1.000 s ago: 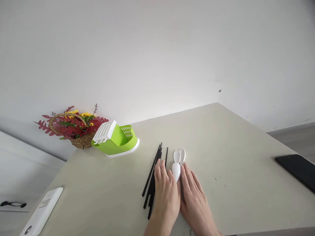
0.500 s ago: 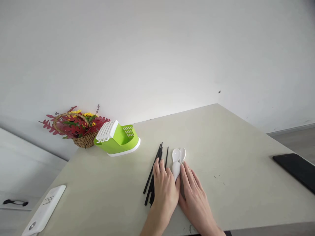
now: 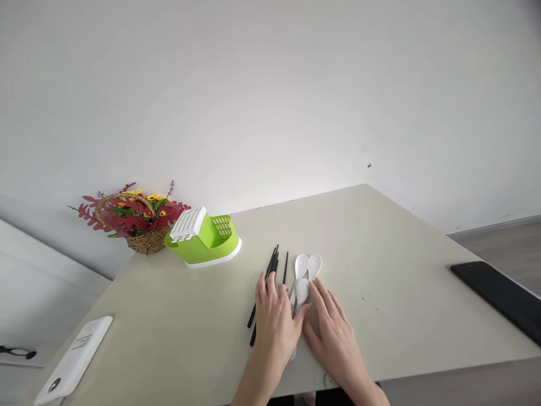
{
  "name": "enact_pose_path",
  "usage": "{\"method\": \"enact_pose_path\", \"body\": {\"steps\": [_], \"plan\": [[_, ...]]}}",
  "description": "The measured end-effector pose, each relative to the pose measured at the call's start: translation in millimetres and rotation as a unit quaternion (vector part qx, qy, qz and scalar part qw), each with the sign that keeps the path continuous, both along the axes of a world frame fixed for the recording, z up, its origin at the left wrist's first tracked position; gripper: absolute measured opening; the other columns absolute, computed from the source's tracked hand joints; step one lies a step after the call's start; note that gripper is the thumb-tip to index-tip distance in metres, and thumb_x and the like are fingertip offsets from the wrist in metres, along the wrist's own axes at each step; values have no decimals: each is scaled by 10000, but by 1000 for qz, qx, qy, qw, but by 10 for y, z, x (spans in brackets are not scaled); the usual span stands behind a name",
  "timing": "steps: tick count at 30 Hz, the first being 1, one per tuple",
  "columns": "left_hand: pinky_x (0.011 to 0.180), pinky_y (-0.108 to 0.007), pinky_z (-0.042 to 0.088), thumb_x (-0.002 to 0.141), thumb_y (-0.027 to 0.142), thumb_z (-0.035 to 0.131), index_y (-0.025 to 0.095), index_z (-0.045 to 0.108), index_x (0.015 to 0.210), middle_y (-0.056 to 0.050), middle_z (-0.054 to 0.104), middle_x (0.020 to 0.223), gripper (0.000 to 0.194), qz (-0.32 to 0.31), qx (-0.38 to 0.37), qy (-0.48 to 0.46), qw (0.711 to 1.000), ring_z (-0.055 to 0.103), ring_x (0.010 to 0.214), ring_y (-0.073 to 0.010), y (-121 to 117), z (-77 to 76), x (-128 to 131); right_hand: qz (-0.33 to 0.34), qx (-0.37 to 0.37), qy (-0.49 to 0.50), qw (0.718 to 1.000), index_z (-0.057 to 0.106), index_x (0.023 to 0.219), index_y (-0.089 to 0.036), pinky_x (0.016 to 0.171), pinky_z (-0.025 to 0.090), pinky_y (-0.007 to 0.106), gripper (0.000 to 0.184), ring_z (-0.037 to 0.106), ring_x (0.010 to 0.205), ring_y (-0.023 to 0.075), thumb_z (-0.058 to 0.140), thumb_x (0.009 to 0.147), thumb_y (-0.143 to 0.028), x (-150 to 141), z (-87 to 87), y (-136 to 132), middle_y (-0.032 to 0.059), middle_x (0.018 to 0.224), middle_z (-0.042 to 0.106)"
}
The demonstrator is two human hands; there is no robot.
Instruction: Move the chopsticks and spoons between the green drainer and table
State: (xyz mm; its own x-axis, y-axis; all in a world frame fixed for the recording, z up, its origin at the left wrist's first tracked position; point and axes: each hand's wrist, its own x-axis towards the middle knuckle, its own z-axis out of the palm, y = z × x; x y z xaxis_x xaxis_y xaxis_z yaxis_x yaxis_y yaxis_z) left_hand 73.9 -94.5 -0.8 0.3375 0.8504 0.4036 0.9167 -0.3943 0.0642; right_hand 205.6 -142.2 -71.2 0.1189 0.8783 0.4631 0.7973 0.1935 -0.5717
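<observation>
Three white spoons [image 3: 301, 288] lie close together on the table, two with bowls facing up and one on top with its rounded back showing. My left hand [image 3: 274, 316] rests over several black chopsticks [image 3: 273, 262], its fingers bent a little but apart, its thumb touching the spoon handles. To the right of the spoons, my right hand [image 3: 332, 327] lies with fingers stretched out, index fingertip beside the top spoon. The spoon handles and the lower ends of some chopsticks are hidden under my left hand.
A green cutlery holder [image 3: 215, 248] with a white slotted lid stands at the back left, in front of a wicker basket [image 3: 146, 242] of artificial flowers. A white box-like device [image 3: 76, 361] lies at the left edge, a black phone [image 3: 499, 299] at the right edge.
My hands have moved slightly apart, and the spoon bowls are spread a little wider. My left hand has shifted left over the chopsticks. The view has turned slightly.
</observation>
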Motion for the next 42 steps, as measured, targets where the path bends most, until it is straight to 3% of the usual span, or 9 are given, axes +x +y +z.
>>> {"method": "enact_pose_path", "body": {"steps": [4, 8, 11, 14, 16, 20, 26, 36, 42], "plan": [[1160, -616, 447, 985, 495, 623, 185, 636, 1221, -178, 568, 1472, 390, 7, 41, -39, 998, 439, 1470, -401, 201, 312, -258, -9, 1, -3, 1000, 208, 1689, -296, 1157, 501, 550, 664, 430, 1521, 323, 453, 1077, -375, 1, -24, 2, 104, 1682, 405], [1216, -620, 364, 999, 536, 578, 165, 594, 1316, -209, 525, 1532, 488, 56, 115, -60, 990, 383, 1508, -404, 651, 787, -719, -11, -9, 5, 1000, 259, 1672, -314, 1134, 524, 534, 626, 454, 1503, 322, 445, 1080, -394, 1, -18, -8, 86, 1668, 429], [1261, -620, 261, 1011, 548, 536, 143, 528, 1421, -218, 460, 1593, 576, 109, 176, -72, 976, 289, 1555, -405, 1008, 1024, -1104, -12, -34, 31, 999, 273, 1661, -329, 1119, 535, 528, 609, 467, 1495, 317, 440, 1084, -431, 8, 20, -36, 76, 1660, 444], [1233, -673, 225, 1001, 561, 520, 115, 449, 1513, -248, 366, 1653, 682, 164, 188, -51, 967, 231, 1556, -466, 1274, 1068, -1420, -20, -76, 78, 994, 291, 1648, -336, 1085, 559, 522, 598, 490, 1479, 316, 434, 1085, -479, 19, 80, -70, 68, 1644, 467], [1211, -695, 231, 988, 536, 527, 91, 435, 1524, -269, 378, 1640, 702, 195, 171, -41, 965, 279, 1522, -494, 1387, 1023, -1561, -26, -94, 107, 989, 323, 1632, -333, 1053, 576, 520, 584, 513, 1459, 322, 429, 1083, -498, 24, 120, -85, 71, 1627, 488], [1141, -535, 425, 1002, 479, 487, 83, 453, 1514, -258, 391, 1628, 648, 177, 149, -72, 970, 451, 1443, -428, 1474, 932, -1656, -35, -114, 144, 982, 378, 1595, -350, 1018, 585, 521, 555, 541, 1431, 327, 435, 1070, -524, 26, 167, -87, 63, 1597, 521], [1032, -476, 538, 1037, 521, 441, 132, 523, 1489, -225, 445, 1601, 602, 146, 135, -74, 977, 556, 1367, -395, 1505, 938, -1406, -53, -116, 195, 973, 473, 1518, -332, 1042, 560, 504, 510, 564, 1397, 320, 472, 1045, -525, 30, 173, -75, 58, 1538, 573], [854, -380, 628, 1108, 473, 291, 143, 474, 1564, -220, 415, 1637, 592, 66, 82, -22, 994, 684, 1212, -338, 1716, 849, -231, -65, -111, 219, 967, 543, 1439, -298, 1042, 543, 501, 465, 589, 1356, 319, 493, 1037, -525, 65, 166, -75, 77, 1485, 612], [725, -377, 631, 1109, 451, 308, 112, 355, 1636, -280, 303, 1686, 629, 33, 34, 17, 999, 755, 978, -302, 1626, 856, 194, -70, -109, 213, 968, 549, 1425, -303, 1058, 527, 490, 458, 595, 1348, 309, 496, 1031, -531, 63, 157, -68, 68, 1473, 621]]}}
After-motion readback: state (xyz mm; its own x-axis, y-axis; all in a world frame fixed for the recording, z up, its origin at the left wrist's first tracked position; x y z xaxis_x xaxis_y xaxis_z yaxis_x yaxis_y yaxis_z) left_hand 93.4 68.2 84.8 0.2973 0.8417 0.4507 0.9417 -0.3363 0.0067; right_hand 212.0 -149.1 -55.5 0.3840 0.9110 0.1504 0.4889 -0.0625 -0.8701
